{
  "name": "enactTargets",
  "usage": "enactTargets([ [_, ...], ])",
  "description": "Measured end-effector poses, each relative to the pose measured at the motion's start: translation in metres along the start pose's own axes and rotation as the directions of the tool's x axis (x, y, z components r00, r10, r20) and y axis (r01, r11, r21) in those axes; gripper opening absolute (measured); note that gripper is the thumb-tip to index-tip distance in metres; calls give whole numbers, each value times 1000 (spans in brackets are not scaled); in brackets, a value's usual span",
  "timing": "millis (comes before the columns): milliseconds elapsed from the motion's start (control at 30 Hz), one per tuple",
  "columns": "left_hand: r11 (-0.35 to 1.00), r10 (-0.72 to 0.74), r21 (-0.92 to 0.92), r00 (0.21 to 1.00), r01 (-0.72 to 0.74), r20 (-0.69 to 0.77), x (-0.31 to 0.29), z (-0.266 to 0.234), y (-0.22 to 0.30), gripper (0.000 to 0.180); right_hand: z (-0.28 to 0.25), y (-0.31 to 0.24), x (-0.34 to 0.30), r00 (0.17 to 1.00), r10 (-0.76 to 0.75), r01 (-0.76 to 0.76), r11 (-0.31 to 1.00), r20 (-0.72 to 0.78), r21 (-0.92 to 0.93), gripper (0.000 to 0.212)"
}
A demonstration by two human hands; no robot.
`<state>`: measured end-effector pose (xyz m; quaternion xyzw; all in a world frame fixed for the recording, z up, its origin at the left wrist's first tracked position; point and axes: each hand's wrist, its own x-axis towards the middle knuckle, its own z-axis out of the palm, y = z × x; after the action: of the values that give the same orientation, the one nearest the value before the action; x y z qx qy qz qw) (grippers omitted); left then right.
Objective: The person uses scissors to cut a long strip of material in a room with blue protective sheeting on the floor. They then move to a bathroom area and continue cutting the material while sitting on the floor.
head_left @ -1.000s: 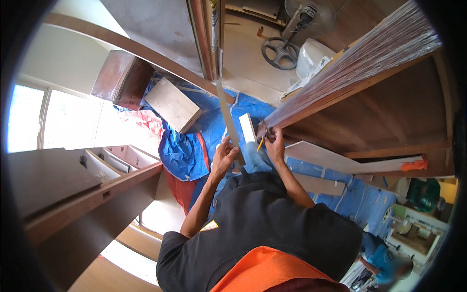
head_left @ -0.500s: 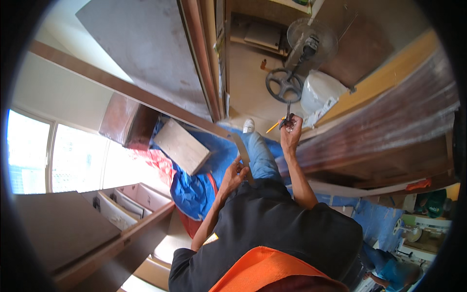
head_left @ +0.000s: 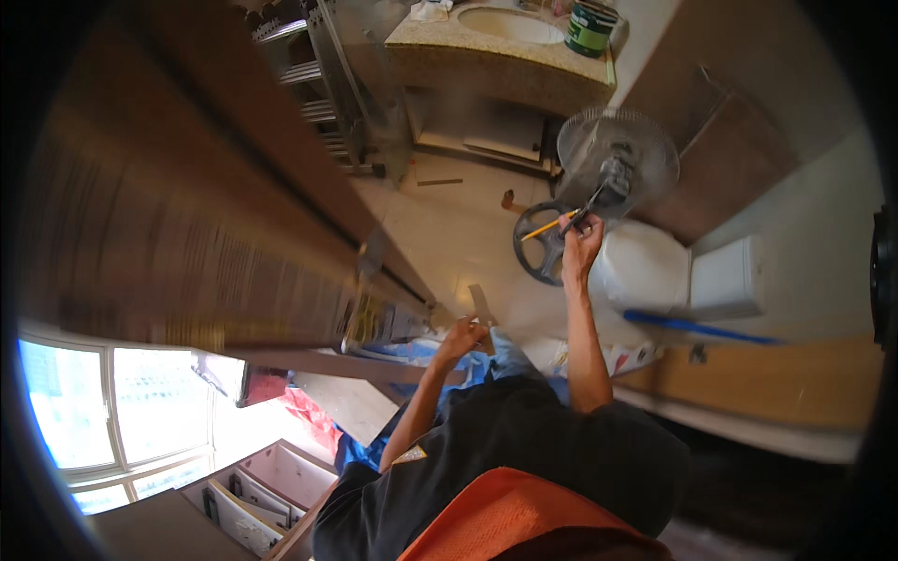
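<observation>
My left hand [head_left: 458, 340] is closed around a flat, thin tan strip [head_left: 480, 303], which sticks out past my fingers in front of my leg. Stretched further forward, my right hand [head_left: 583, 239] grips a pair of dark-handled scissors [head_left: 593, 200] with the blades pointing away from me. A yellow pencil [head_left: 544, 227] juts out leftward from the same hand. Just beyond the right hand stands a pedestal fan [head_left: 660, 154] with a clear round guard. Its dark spoked base [head_left: 528, 260] is on the floor below that hand.
To the right is a white toilet [head_left: 645, 269], with a blue strip [head_left: 702, 328] near it. Ahead, a stone counter [head_left: 430, 34] holds a sink and a green can [head_left: 589, 30]. A metal ladder [head_left: 318, 86] leans at the far left. A brown door panel [head_left: 215, 187] stands close on my left.
I have moved forward through the doorway, so the counter, sink and ladder now show. My right hand reaches further out, nearer the fan. Both hands keep their hold.
</observation>
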<state>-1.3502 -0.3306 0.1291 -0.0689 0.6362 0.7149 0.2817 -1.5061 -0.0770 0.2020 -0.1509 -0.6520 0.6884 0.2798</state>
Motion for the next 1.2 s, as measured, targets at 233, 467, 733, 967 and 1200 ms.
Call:
enactTargets([
  [233, 972, 59, -207, 970, -110, -236, 103, -29, 88, 58, 64, -1, 113, 914, 155, -218, 967, 375, 133, 39],
  [467, 961, 16, -273, 992, -49, -122, 184, -54, 152, 32, 128, 7, 200, 894, 163, -230, 967, 418, 114, 36],
  [733, 931, 5, -357, 979, -78, -202, 276, -108, 190, 32, 278, 65, 420, 794, -123, 350, 893, 595, -283, 35],
  [967, 886, 77, -377, 888, -270, -453, 367, -192, 244, 37, 443, 127, 578, 616, 76, 585, 621, 784, -521, 31],
  [1200, 879, 29, -369, 805, -303, -593, 404, -234, 293, 36, 581, 195, 638, 519, 143, 707, 482, 843, -517, 40],
])
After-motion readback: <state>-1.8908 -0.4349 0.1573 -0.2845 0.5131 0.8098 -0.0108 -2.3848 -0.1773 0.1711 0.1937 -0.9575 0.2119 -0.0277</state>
